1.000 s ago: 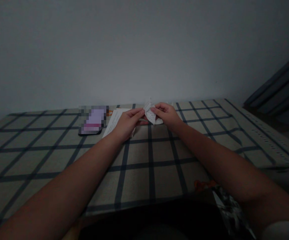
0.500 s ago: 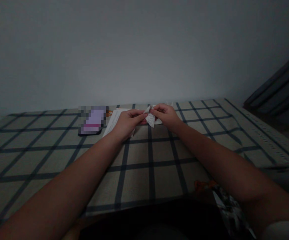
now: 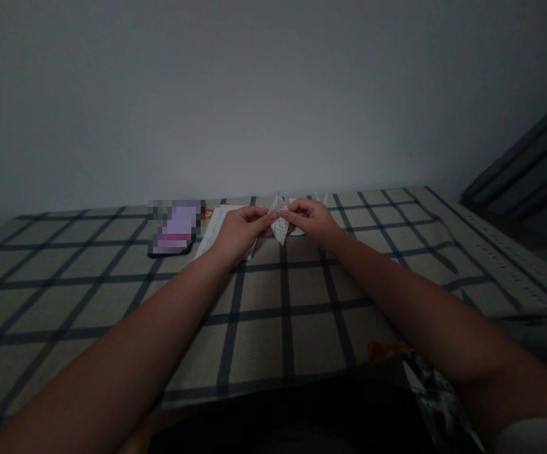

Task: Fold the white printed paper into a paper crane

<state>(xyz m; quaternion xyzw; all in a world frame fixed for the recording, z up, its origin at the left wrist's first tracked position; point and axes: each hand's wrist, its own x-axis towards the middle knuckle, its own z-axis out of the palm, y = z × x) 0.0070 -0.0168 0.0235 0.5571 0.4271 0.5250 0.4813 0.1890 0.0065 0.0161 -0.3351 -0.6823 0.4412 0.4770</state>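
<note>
Between my two hands is a small piece of folded paper [image 3: 280, 230], white with dark print, narrow and pointed at its top and bottom. My left hand [image 3: 245, 228] pinches its left side with thumb and fingers. On the right side, my right hand [image 3: 312, 219] pinches it the same way. The fingers hide part of the folds. Under and beside my left hand lie printed white sheets [image 3: 214, 230]. Another white piece [image 3: 297, 233] shows partly behind my right hand.
A phone [image 3: 179, 228] with a lit, blurred-out screen lies left of the sheets. The checked tablecloth [image 3: 259, 347] covers the table, which meets a grey wall [image 3: 273, 94] at the back. Small pale paper points [image 3: 321, 198] rise behind my right hand. Dark fabric [image 3: 533, 170] hangs at the right.
The folded paper has turned and opened into a more symmetric, upright diamond with points above and below. Both hands keep their pinch and have shifted only slightly.
</note>
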